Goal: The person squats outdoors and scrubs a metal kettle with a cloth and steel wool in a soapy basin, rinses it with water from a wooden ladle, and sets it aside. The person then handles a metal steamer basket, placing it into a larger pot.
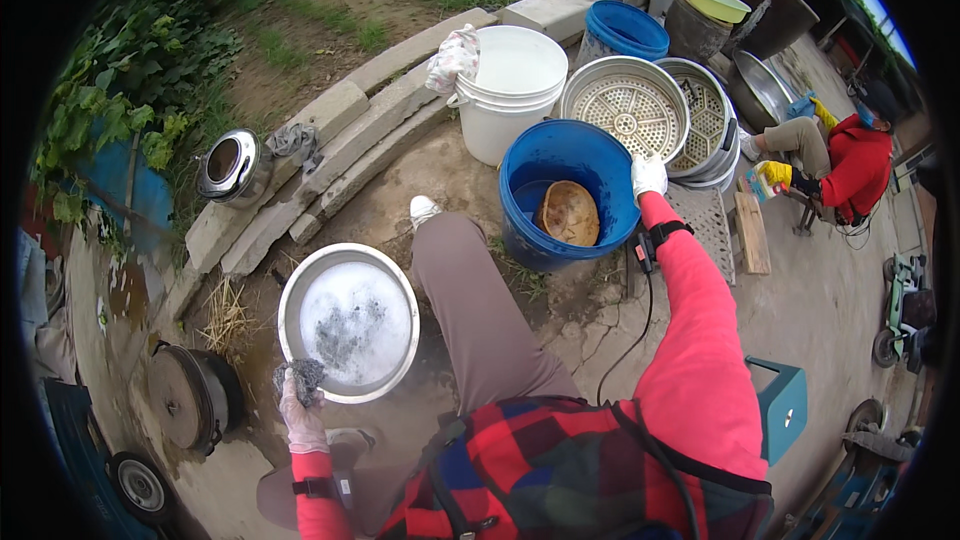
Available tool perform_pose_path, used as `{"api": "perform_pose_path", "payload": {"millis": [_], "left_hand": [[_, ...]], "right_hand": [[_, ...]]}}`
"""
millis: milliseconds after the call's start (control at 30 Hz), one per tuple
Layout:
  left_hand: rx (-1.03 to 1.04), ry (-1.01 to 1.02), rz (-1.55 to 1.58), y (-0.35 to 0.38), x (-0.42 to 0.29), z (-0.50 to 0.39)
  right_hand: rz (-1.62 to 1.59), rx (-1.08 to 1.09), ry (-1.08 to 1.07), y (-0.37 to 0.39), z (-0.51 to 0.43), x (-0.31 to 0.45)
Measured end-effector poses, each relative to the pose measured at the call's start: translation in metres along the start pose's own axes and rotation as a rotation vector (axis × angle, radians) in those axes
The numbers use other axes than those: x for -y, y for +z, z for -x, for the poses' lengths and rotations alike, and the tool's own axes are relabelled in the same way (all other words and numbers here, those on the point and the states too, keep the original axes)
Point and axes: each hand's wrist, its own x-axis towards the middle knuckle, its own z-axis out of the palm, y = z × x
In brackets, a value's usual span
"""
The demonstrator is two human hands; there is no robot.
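My left hand (302, 409), in a thin pale glove, holds a grey scouring pad (301, 381) at the near left rim of a round metal basin (411, 300). White suds with dark specks fill much of that basin. Off to the right, my right hand (648, 174), in a white glove, is at the rim of a steamer tray (682, 124) with a perforated bottom, beside a blue bucket (517, 229). Its fingers are partly hidden, so its grip is unclear. Inside the blue bucket lies a brown, rounded shell-like scoop (568, 213) in some water.
A white bucket (495, 127) with a cloth on its rim stands by stone curb blocks (375, 127). A lidded pot (180, 397) stands at left, a shiny metal pot (236, 165) above it. A co-worker (855, 157) in yellow gloves sits at right beyond a wooden block (751, 232).
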Motion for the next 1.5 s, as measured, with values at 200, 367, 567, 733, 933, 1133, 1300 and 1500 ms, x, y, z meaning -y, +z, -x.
{"api": "perform_pose_path", "payload": {"millis": [200,367,567,733,933,1133,1300,1500], "left_hand": [[0.051,0.021,0.054,-0.010,0.001,0.001],[0.149,0.025,0.122,-0.022,-0.002,0.008],[0.076,0.024,0.085,-0.033,-0.005,0.025],[0.048,-0.035,0.097,-0.045,-0.003,0.033],[0.114,0.017,0.141,-0.042,-0.003,0.031],[0.179,0.106,0.223,-0.038,-0.012,0.033],[0.185,0.241,0.201,-0.038,-0.037,0.040],[0.139,0.370,0.190,-0.028,-0.056,0.044]], "right_hand": [[-0.372,0.090,-0.129,0.009,0.048,0.073],[-0.778,0.393,-0.342,0.004,0.127,0.153],[-0.947,0.608,-0.590,-0.027,0.213,0.200],[-0.842,0.600,-0.592,-0.048,0.223,0.188],[-0.961,0.747,-0.389,-0.061,0.215,0.159],[-1.059,0.882,-0.380,-0.072,0.231,0.163],[-1.051,0.995,-0.369,-0.094,0.259,0.188],[-1.041,1.234,-0.486,-0.098,0.314,0.248]]}}
